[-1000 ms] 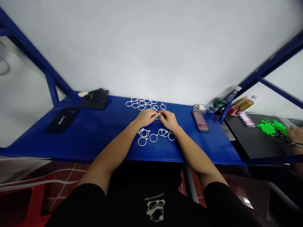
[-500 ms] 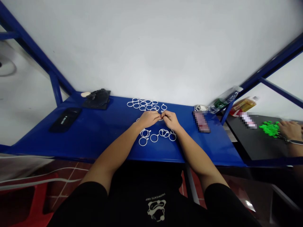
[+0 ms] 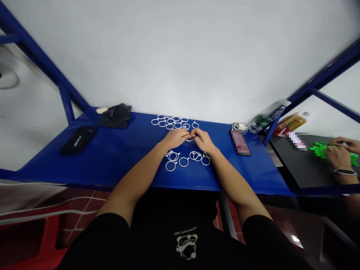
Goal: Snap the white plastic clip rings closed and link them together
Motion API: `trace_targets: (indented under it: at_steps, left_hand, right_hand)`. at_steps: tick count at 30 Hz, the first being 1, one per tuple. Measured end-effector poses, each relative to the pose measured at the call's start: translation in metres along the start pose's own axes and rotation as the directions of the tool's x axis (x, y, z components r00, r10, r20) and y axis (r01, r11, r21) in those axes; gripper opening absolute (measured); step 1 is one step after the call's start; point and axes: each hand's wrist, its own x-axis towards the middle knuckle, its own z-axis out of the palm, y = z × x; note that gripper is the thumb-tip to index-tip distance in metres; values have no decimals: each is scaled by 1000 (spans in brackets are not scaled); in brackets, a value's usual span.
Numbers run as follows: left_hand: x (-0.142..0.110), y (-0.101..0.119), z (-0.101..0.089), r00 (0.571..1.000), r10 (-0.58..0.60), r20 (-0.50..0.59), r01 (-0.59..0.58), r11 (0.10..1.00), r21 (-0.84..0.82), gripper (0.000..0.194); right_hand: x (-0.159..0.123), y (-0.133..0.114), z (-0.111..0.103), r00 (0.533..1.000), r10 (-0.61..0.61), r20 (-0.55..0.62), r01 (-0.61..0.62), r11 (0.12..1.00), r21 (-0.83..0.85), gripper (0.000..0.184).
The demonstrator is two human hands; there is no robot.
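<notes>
Over the middle of the blue table, my left hand [image 3: 176,138] and my right hand [image 3: 203,139] meet with fingertips closed in a pinch. Between them is a white curtain ring [image 3: 189,140], its lower arc showing below the fingers; the part right at the fingertips is hidden. Beyond my hands lies a group of white curtain rings [image 3: 155,125], each with a small eyelet, several of them close together. Nearer to me, several more rings [image 3: 184,166] are spread out, some overlapping beside my right wrist.
A black pouch [image 3: 78,140] and a crumpled black bag [image 3: 116,116] lie left on the blue table [image 3: 118,157]. To the right are a phone [image 3: 240,143], a coiled white cable [image 3: 239,126] and a leaning bottle [image 3: 267,118]. Another person's hands [image 3: 339,155] handle green pieces [image 3: 318,150] on a dark table.
My hands stay together on the curtain ring, with only slight finger movement. The other person's second hand has come into view over the green pieces.
</notes>
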Motion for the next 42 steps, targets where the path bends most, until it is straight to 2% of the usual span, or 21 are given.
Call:
trace_targets:
  at_steps: [7, 9, 11, 12, 14, 16, 18, 21, 24, 28, 32, 35, 38, 40, 42]
  left_hand:
    - [4, 6, 0, 999, -40, 11, 41, 993, -107, 29]
    - [4, 3, -10, 995, -95, -25, 91, 988, -126, 29]
    - [2, -4, -27, 971, -215, -109, 204, 973, -104, 29]
    - [0, -10, -37, 945, -286, -161, 278, 958, -71, 29]
    - [-6, -23, -60, 860, -433, -270, 455, 890, 20, 29]
    - [-13, -38, -80, 740, -582, -337, 645, 756, 111, 35]
    - [-22, -52, -94, 616, -701, -359, 777, 616, 132, 40]
    - [-32, -68, -101, 498, -790, -358, 865, 483, 138, 37]
    - [-35, -74, -97, 431, -858, -279, 902, 399, 165, 35]
    - [-30, -74, -87, 403, -901, -159, 909, 374, 184, 45]
    - [-27, -73, -83, 370, -913, -175, 928, 356, 108, 61]
    - [-28, -75, -84, 350, -918, -184, 936, 336, 105, 58]
    - [-29, -77, -86, 360, -919, -160, 931, 345, 115, 51]
    - [-29, -77, -85, 379, -919, -111, 923, 365, 124, 54]
    - [-28, -75, -83, 403, -912, -76, 909, 390, 149, 58]
  right_hand:
    - [0, 4, 3, 999, -20, -34, 19, 999, -33, 23]
    - [-1, 3, 2, 997, -53, -55, 49, 996, -69, 34]
    - [-3, 1, 1, 996, -72, -60, 65, 992, -112, 46]
    - [-3, 0, 1, 997, -73, -39, 67, 988, -137, 47]
    - [-3, -4, 2, 996, -73, 58, 83, 978, -190, 42]
    - [-3, -9, 6, 978, -92, 188, 133, 966, -221, 35]
    - [-3, -15, 13, 942, -138, 306, 205, 958, -198, 34]
    - [-5, -22, 27, 879, -201, 433, 286, 948, -141, 42]
    - [-8, -25, 36, 850, -194, 489, 304, 940, -155, 49]
    - [-8, -20, 36, 859, -188, 476, 303, 936, -178, 33]
    - [-6, -15, 29, 885, -184, 428, 280, 944, -173, 15]
    - [-5, -14, 25, 900, -170, 401, 257, 950, -175, 13]
    - [-5, -16, 25, 902, -186, 389, 266, 950, -164, 21]
    - [-5, -18, 27, 895, -201, 399, 286, 944, -167, 31]
    - [-5, -19, 29, 884, -202, 422, 300, 936, -182, 29]
